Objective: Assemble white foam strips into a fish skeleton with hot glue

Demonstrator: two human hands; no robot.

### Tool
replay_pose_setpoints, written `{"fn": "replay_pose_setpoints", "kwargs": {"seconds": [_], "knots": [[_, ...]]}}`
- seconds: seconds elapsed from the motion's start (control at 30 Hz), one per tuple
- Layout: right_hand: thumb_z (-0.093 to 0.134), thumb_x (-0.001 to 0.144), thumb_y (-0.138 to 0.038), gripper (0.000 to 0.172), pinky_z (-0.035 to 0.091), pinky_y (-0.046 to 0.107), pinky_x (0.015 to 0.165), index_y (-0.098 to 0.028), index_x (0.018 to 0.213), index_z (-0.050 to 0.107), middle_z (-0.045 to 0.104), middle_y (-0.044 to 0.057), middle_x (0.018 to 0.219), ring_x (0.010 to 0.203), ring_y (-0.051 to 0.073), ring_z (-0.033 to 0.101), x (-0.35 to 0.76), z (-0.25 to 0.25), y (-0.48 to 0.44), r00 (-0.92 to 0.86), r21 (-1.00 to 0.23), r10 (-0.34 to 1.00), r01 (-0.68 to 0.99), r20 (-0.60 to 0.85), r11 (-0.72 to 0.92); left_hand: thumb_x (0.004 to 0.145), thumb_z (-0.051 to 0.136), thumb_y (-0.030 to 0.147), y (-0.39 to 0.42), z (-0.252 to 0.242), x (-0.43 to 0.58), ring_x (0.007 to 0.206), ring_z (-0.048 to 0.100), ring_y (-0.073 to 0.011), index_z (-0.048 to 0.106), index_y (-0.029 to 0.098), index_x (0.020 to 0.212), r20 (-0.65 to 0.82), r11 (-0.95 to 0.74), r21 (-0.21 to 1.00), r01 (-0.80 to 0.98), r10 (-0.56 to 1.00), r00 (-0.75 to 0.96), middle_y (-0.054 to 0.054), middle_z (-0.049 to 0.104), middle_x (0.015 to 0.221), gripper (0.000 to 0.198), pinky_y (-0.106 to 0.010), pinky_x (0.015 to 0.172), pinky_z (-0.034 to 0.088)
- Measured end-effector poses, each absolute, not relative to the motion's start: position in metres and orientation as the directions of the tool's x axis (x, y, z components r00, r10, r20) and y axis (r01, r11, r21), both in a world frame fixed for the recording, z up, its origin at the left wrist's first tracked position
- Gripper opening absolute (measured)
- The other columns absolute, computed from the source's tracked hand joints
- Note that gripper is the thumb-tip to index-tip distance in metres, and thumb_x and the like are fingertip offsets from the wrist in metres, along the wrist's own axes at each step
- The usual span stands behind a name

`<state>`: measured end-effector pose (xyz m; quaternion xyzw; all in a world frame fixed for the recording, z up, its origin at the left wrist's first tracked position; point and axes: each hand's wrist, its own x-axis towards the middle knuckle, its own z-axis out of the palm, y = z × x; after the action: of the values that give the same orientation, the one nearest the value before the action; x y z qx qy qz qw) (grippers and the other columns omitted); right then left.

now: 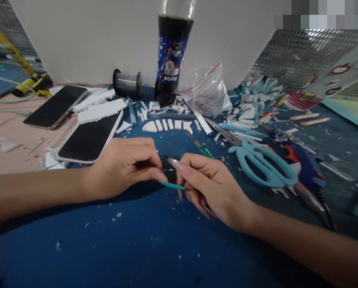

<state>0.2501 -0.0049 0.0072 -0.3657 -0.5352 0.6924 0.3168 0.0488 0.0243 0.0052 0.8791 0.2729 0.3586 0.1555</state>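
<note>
Grip of the left hand (pixel 129 166) pinched on one end of a teal piece (pixel 173 186), right hand (pixel 210 186) at its other end, whether clamped I cannot tell, white pieces (pixel 150 127) beyond both, blue scissors (pixel 247 146) rightward, counter (pixel 122 248) beneath.

Your left forearm (pixel 44 194) enters level from the left edge, bare. Your left hand (pixel 126 166) is curled, thumb (pixel 156 175) and index in a pinch. Your right forearm (pixel 305 240) slants in from the near right. Your right hand (pixel 216 190): thumb extended leftward, other fingers bent beneath. Fingertips of both hands face each other, close.
</note>
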Motion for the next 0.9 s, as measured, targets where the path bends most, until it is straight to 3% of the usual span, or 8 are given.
{"fn": "replay_pose_setpoints", "kwargs": {"seconds": [0.2, 0.6, 0.9], "knots": [[0.05, 0.094, -0.03, 0.031, 0.028, 0.012, 0.03, -0.018, 0.066, 0.051, 0.041, -0.011, 0.039, 0.027, 0.001, 0.032, 0.2495, 0.0067, -0.0057, -0.477, -0.963, 0.87, -0.149, -0.128, -0.223, 0.078, 0.071, 0.028, 0.0244, 0.0069, 0.0494, 0.051, 0.053, -0.0052, 0.067, 0.013, 0.065, 0.559, -0.798, 0.486, 0.356, 0.597, 0.575, 0.001, 0.06, 0.057, 0.021, -0.015, 0.049, 0.04], [0.048, 0.095, -0.032, 0.032, 0.031, 0.016, 0.035, -0.019, 0.066, 0.05, 0.04, -0.011, 0.039, 0.027, 0.001, 0.032, 0.249, 0.006, -0.0055, -0.476, -0.979, 0.871, -0.088, -0.123, -0.186, 0.077, 0.071, 0.032, 0.0244, 0.0075, 0.0492, 0.049, 0.052, -0.0049, 0.065, 0.012, 0.063, 0.551, -0.801, 0.476, 0.363, 0.593, 0.587, 0.0, 0.06, 0.056, 0.025, -0.014, 0.048, 0.04], [0.049, 0.095, -0.032, 0.033, 0.027, 0.009, 0.029, -0.018, 0.065, 0.049, 0.038, -0.011, 0.04, 0.027, 0.001, 0.035, 0.2502, 0.0085, -0.0052, -0.501, -0.977, 0.852, -0.053, -0.153, -0.207, 0.081, 0.067, 0.037, 0.0247, 0.0072, 0.0502, 0.048, 0.051, -0.0046, 0.064, 0.014, 0.064, 0.554, -0.801, 0.466, 0.376, 0.595, 0.581, 0.002, 0.059, 0.056, 0.029, -0.014, 0.046, 0.039]]}}
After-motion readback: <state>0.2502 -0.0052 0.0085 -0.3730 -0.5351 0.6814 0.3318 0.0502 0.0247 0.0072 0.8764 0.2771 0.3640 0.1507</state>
